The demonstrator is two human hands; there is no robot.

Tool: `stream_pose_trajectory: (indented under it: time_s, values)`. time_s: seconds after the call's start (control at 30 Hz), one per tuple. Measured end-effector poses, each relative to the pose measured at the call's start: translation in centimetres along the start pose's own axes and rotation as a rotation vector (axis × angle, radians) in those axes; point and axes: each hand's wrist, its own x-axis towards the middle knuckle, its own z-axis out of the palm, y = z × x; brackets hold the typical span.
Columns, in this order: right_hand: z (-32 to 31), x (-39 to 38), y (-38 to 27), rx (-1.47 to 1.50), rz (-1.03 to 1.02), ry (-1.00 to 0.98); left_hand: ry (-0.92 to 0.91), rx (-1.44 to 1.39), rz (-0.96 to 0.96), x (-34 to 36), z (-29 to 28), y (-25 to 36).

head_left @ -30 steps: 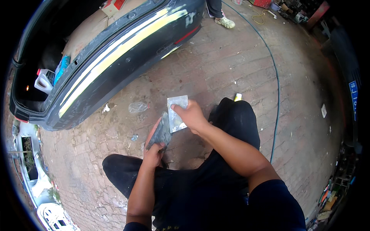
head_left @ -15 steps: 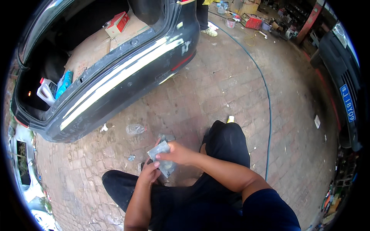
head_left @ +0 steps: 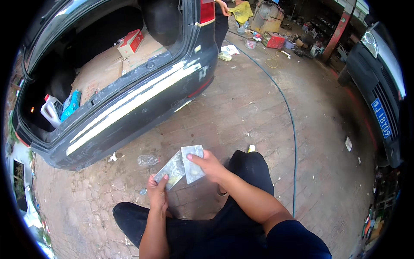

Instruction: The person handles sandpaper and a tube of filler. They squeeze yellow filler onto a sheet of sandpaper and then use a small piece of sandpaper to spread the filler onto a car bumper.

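Sandpaper sheets, two grey and worn, sit just below the centre of the frame, one in each of the person's hands. The left hand (head_left: pixel 158 193) pinches the lower corner of the left sheet (head_left: pixel 171 171) between thumb and fingers, so that the sheet slants up toward the right. The right hand (head_left: pixel 210 165) grips the right sheet (head_left: pixel 192 161) with the thumb laid across its face and the fingers curled behind; this sheet stands nearly upright and overlaps the upper edge of the other. Both forearms enter from the lower edge, above dark trousers (head_left: pixel 246 172) with the knees bent over a brick-paved floor (head_left: pixel 241 108). In the upper left, a dark grey car (head_left: pixel 142 103) stands with its boot open; a pale filler stripe (head_left: pixel 133 101) runs along its rear bumper. Inside the boot lie a red box (head_left: pixel 130 42), a white jug (head_left: pixel 50 110) and a blue packet (head_left: pixel 70 104) on a brown liner. A crushed clear plastic bottle (head_left: pixel 148 160) lies on the floor just left of the sheets. A blue hose (head_left: pixel 290 116) curves from the upper centre down the right half of the frame. Another person (head_left: pixel 222 26) stands at the top centre beside the car, and the front of a second vehicle (head_left: pixel 379 86) fills the right edge.
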Motion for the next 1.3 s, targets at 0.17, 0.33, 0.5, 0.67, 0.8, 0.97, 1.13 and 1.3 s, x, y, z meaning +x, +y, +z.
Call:
stream_pose_trajectory:
  time_s: [0.17, 0.33, 0.5, 0.67, 0.8, 0.97, 1.13, 1.3]
  values:
    - [1.1, 3.1, 4.1, -0.481, -0.239, 0.201, -0.203, -0.058, -0.061, -2.4, -0.6, 2.5]
    - [-0.6, 2.3, 4.2, -0.202, -0.093, 0.385, -0.265, 0.002, -0.234, -1.9, -0.2, 0.6]
    - [2.0, 1.2, 5.5, -0.301, -0.056, 0.237, -0.361, 0.050, -0.260, -2.5, -1.8, 1.1]
    - [3.9, -0.2, 6.1, -0.566, -0.095, 0.103, -0.285, 0.015, -0.291, -2.5, -2.7, 0.6]
    - [4.0, -1.2, 7.5, -0.621, -0.144, 0.014, -0.222, -0.126, -0.379, -2.1, -2.3, 0.5]
    - [3.8, -1.5, 7.3, -0.605, -0.133, -0.049, -0.324, -0.292, -0.384, -2.4, -1.8, 0.7]
    - [4.8, -2.0, 5.5, -0.682, -0.111, -0.157, -0.356, -0.331, -0.400, -2.2, -2.6, -0.1]
    - [4.4, -1.2, 4.4, -0.797, -0.107, -0.310, -0.483, -0.474, -0.469, -1.4, -2.7, -1.0]
